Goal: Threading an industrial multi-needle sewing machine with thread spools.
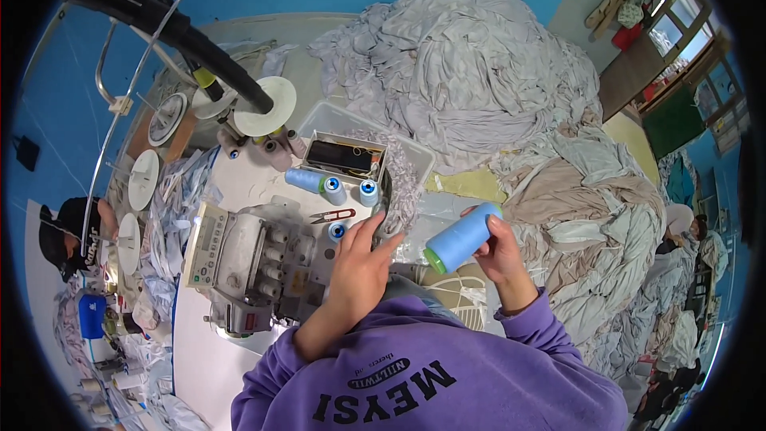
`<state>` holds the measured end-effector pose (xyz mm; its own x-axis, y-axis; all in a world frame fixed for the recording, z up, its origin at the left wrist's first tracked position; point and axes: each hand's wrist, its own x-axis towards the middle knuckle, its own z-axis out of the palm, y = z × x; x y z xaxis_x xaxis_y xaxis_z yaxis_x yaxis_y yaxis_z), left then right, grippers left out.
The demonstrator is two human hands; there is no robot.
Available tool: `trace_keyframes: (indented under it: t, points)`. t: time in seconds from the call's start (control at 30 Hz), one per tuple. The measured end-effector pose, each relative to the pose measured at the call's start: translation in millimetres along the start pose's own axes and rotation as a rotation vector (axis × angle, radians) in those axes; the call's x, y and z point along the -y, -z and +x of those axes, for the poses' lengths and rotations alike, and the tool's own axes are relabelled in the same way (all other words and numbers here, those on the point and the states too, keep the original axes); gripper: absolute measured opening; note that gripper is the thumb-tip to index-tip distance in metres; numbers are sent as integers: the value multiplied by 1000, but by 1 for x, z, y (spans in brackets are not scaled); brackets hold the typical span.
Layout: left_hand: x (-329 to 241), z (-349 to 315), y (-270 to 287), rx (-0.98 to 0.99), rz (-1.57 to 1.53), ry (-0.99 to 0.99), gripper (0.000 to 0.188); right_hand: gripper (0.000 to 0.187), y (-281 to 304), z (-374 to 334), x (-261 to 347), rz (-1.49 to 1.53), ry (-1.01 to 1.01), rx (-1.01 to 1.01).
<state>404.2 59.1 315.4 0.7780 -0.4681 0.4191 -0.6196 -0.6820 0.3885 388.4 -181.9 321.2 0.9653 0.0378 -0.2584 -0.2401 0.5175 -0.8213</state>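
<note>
Head view: the right hand [501, 251] is raised in front of the chest, fingers clamped around a light-blue thread cone [461, 237] that lies tilted, its green base toward the person and its narrow end pointing up and right. The left hand [361, 267] stretches forward over the table edge, fingers spread and loose, holding nothing; its fingertips are near a small spool [337, 231] with a blue core, and whether they touch it cannot be told. Both forearms wear purple sleeves.

Just left of the left hand sits a grey sewing machine [251, 267]. Beyond the fingers lie red-handled snips [333, 215], another blue cone [316, 183] on its side, and an open box [345, 158]. A clear tray [415, 161] stands behind, and a grey cloth heap [471, 64] fills the far table.
</note>
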Motion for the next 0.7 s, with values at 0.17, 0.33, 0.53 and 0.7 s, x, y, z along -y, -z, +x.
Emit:
trace_keyframes:
  t: [0.17,0.33,0.53,0.7]
  points:
    - [-11,13,21,-76,-705,169,31,60,-4,-2,7,-229,69,-12]
    - [-17,16,18,-37,-737,165,35,60,-10,-2,5,-374,146,48]
    - [-23,19,20,115,-830,354,13,53,-27,-11,8,-627,231,110]
    - [-11,-14,29,97,-693,228,7,44,-52,-6,5,-677,226,154]
